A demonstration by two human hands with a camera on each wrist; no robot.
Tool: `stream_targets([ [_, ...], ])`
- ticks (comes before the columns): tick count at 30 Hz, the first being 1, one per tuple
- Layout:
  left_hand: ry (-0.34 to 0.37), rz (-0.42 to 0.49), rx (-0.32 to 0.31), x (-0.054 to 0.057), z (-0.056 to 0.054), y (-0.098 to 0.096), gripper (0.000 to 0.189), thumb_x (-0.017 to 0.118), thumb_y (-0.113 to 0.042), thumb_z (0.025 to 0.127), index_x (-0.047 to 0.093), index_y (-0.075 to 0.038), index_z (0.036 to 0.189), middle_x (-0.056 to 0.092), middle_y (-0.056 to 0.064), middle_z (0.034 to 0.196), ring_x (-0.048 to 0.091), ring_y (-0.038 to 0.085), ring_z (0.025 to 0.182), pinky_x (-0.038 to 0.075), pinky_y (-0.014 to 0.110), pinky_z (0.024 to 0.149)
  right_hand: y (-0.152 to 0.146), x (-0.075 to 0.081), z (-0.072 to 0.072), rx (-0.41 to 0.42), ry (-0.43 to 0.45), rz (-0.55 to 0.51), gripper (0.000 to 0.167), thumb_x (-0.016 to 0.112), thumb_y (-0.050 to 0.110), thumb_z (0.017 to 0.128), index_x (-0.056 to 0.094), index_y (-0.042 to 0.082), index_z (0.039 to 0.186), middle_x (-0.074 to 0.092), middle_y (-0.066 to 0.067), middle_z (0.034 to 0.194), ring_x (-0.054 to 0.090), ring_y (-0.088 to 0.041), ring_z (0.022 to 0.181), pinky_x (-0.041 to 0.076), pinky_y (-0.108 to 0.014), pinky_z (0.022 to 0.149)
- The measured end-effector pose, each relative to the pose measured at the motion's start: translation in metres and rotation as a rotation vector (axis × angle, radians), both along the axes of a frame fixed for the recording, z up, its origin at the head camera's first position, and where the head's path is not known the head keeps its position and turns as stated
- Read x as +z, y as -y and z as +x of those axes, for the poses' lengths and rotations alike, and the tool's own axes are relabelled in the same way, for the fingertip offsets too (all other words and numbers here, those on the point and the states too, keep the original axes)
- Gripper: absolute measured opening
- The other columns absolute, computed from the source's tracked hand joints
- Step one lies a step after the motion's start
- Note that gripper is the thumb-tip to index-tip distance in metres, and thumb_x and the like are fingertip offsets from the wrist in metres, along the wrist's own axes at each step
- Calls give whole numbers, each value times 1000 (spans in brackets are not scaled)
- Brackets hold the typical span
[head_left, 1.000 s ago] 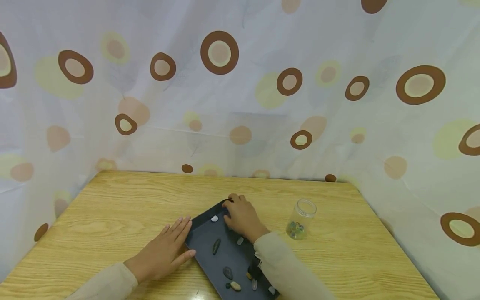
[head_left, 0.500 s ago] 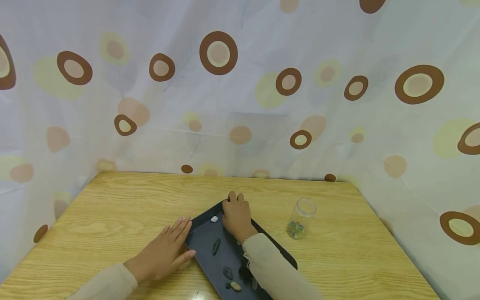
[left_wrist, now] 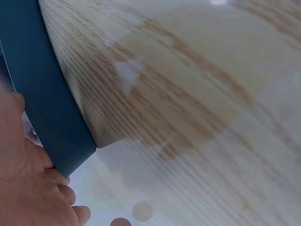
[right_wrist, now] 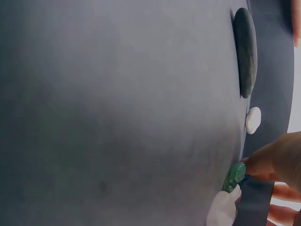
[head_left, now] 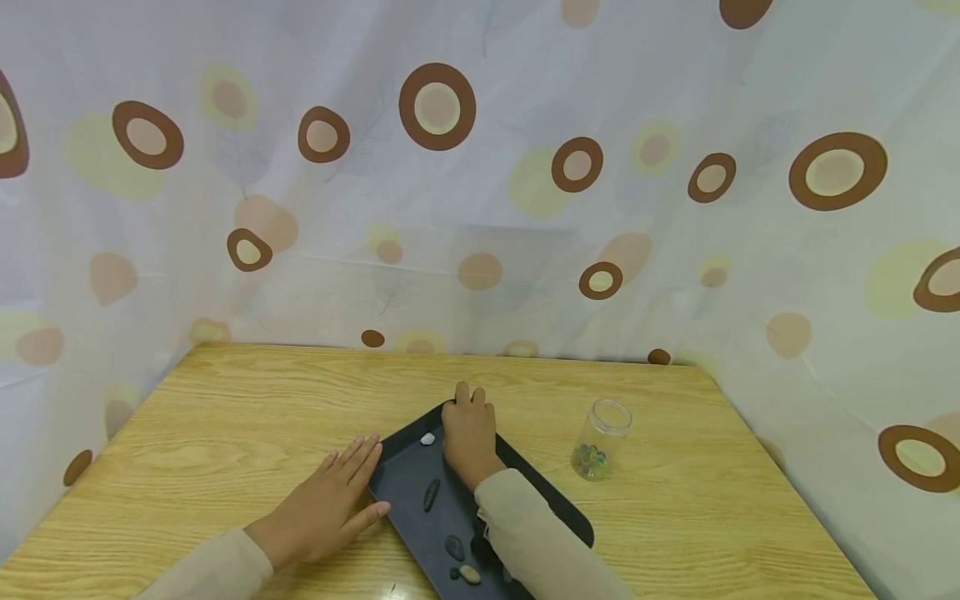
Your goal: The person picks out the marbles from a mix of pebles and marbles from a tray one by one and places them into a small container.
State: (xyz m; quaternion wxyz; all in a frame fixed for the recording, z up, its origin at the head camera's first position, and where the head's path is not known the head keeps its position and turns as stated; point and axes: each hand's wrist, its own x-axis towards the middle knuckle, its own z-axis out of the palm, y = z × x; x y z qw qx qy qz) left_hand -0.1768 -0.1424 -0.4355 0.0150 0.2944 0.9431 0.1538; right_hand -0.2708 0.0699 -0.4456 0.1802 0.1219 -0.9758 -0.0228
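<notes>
A dark baking tray lies aslant on the table. My left hand rests with straight fingers against its left corner; the left wrist view shows fingertips at the tray's outer wall. My right hand reaches into the far corner with curled fingers. In the right wrist view its thumb and a fingertip are at a small green glassy stone, and other fingers lie beyond the wall. A white stone touches the green one. Another white stone and a long dark stone lie nearby.
A clear open jar with several glass marbles at its bottom stands right of the tray. An oval dark stone and a beige stone lie nearer in the tray. A patterned curtain hangs behind the wooden table.
My right hand has turned and shifted slightly left within the far corner, its forearm swinging left and baring the tray's right wall. The left hand and jar stay put.
</notes>
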Motion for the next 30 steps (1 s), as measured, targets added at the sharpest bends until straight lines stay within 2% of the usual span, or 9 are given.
stream_targets([
  [6, -8, -2, -5, 0, 1, 0, 77, 38, -54, 99, 25, 3, 150, 19, 18, 157, 18, 37, 144, 21, 57, 114, 1, 1, 0, -13, 19, -5, 12, 74, 12, 83, 68, 13, 73, 44, -7, 97, 37, -21, 78, 37, -31, 59],
  [23, -13, 5, -6, 2, 2, 0, 77, 37, -54, 99, 25, 3, 149, 20, 18, 157, 19, 37, 144, 22, 58, 113, 2, 1, -2, -30, 18, 73, 12, 73, 10, 84, 70, 9, 73, 46, -8, 99, 40, -20, 79, 43, -31, 62],
  [26, -11, 5, -7, 2, 1, 0, 77, 37, -55, 99, 25, 3, 150, 20, 18, 157, 19, 37, 144, 22, 57, 113, 1, 6, -2, -16, 38, 45, 10, 71, 11, 86, 70, 8, 76, 50, -9, 97, 44, -22, 82, 46, -33, 65],
  [30, -25, 2, -10, 2, 1, 0, 77, 37, -54, 99, 25, 4, 149, 20, 19, 157, 20, 38, 144, 22, 58, 113, -1, 24, -1, 5, 92, -14, 8, 67, 12, 87, 71, 6, 82, 57, -12, 95, 52, -27, 89, 51, -39, 73],
])
